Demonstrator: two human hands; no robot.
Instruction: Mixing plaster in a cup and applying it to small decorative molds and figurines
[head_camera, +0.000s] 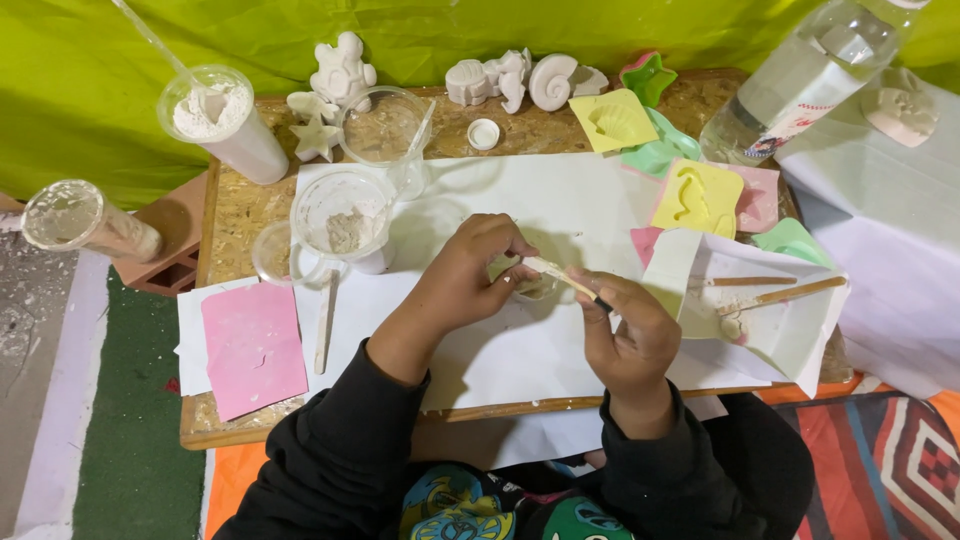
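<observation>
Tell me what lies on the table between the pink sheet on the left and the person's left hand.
In the head view, a flat wooden stick lies on white paper between the pink sheet and the left hand.

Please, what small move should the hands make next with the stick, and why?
Probably the right hand should draw the thin stick gently along the edge of the small pale piece. The left hand pinches that piece over the white paper, and the stick's tip already lies against it, so a light scraping stroke seems fitting.
</observation>
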